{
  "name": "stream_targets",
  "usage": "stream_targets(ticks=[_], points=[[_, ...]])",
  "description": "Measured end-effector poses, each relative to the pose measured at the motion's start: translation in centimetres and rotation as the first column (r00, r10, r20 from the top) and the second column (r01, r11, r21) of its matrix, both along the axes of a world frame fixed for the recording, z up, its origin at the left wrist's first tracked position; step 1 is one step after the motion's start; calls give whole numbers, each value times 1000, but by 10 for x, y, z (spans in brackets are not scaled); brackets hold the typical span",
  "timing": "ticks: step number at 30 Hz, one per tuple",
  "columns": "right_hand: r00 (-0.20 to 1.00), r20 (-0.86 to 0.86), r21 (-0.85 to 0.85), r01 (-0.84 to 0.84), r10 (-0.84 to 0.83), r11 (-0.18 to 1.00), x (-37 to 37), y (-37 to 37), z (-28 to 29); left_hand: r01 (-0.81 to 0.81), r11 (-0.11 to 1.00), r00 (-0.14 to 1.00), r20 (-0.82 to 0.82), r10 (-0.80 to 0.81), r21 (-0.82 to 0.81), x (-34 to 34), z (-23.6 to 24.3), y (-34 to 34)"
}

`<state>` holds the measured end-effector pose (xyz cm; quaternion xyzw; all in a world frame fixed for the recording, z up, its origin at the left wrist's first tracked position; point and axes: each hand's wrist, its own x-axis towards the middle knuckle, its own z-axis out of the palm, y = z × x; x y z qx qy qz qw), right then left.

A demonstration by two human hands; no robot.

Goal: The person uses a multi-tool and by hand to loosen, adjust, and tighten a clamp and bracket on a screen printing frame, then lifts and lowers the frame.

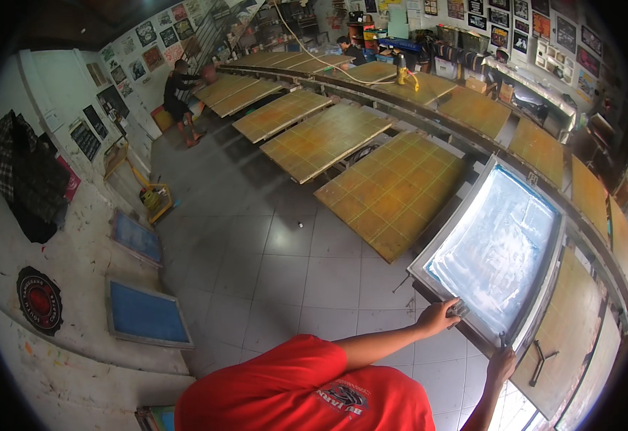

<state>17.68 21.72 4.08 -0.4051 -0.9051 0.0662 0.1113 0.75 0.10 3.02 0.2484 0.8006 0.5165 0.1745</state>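
Screen point(497, 241) is at the right side of the view, between the gridded board point(394, 190) and the next board point(567, 323). Its frame is grey metal; the mesh is blue along the edges, and white smears cover most of its middle. Whether it lies flat or slightly tilted, I cannot tell.

Left hand point(438, 318) is at the near edge of the screen, with its fingers bent around a small grey part point(459, 309). Right hand point(501, 364) is at the near right corner, its fingers drawn narrow; if they grip something, I cannot tell. Just beside this hand, a dark three-armed tool point(542, 361) lies on the next board.

At the left, two blue panels point(149, 314) lean against the wall point(84, 284). Farther away, a person in dark clothes point(179, 93) stands beside the boards.
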Motion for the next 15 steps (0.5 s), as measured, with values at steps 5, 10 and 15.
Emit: stream_targets(ticks=[5, 10, 15], points=[[993, 116, -8, -4, 5, 1000, 0, 10, -5, 0, 999, 999, -38, -1, -33, 0, 5, -1], [998, 62, 44, -16, 13, 999, -3, 4, 0, -3, 1000, 997, -76, 1, -26, 0, 4, -4], [1000, -3, -53, 27, -28, 998, 0, -10, 18, 30, 994, 992, -119, -42, -102, 4, 2, -3]])
